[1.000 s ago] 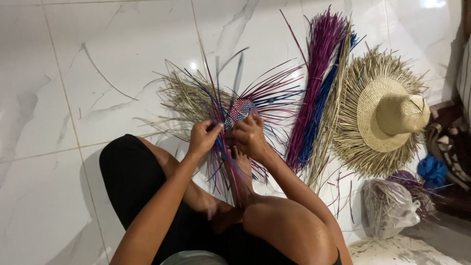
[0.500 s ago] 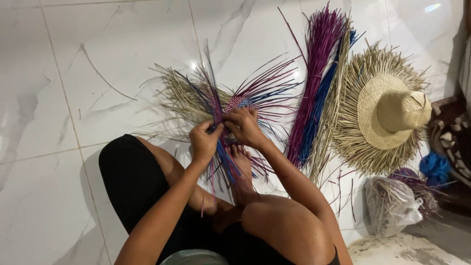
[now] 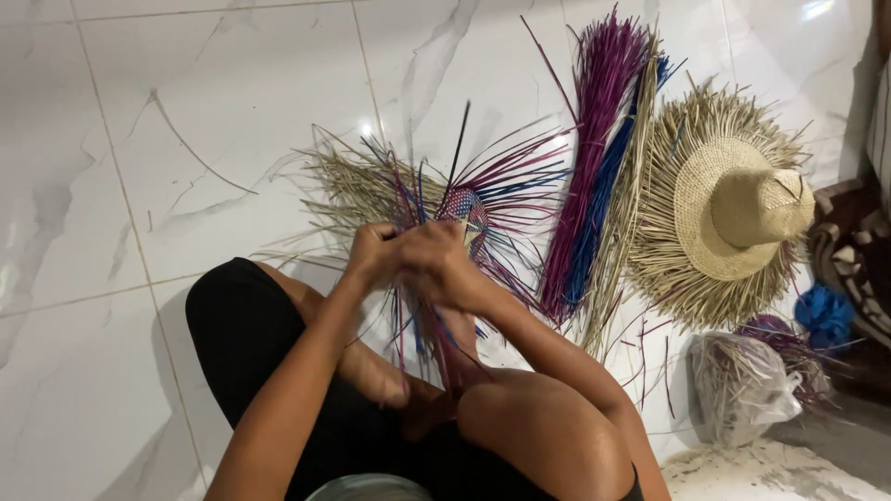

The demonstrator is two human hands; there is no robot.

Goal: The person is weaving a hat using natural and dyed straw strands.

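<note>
My left hand (image 3: 371, 252) and right hand (image 3: 434, 263) pinch strands of the weave (image 3: 464, 206), its loose ends fanning away just beyond my fingertips.

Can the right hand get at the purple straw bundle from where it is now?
Probably yes. The right hand is busy on the woven piece, but the purple straw bundle lies on the open floor just to its right, with only loose strands between.
</note>
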